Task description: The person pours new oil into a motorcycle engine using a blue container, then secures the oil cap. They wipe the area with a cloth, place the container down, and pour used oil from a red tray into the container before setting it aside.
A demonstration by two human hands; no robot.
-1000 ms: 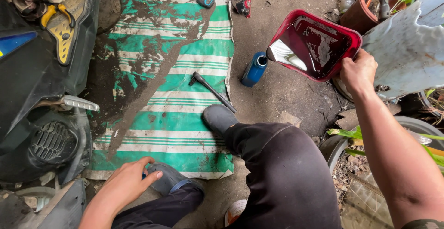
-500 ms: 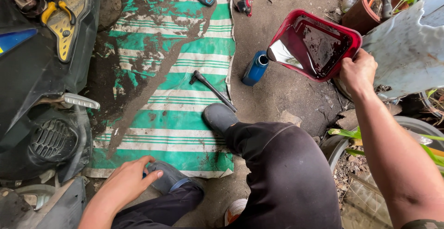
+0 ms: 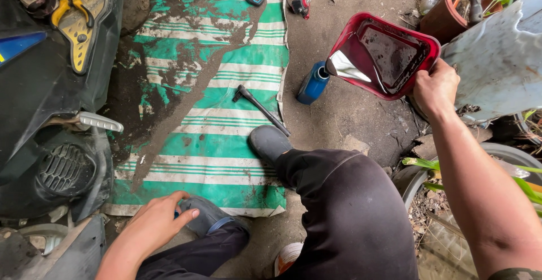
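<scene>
Dirt ground [image 3: 350,110] bears a striped mat [image 3: 226,144], wrench [image 3: 261,109] and blue bottle [image 3: 312,83]

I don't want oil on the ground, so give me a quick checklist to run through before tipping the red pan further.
1. Right hand grips the red pan rim: ok.
2. Pan spout sits above the blue bottle mouth: ok.
3. Bottle upright: ok.
4. Bottle steadied: not ok, left hand rests by the shoe, away from it.
5. Room left in bottle: cannot tell.
</scene>
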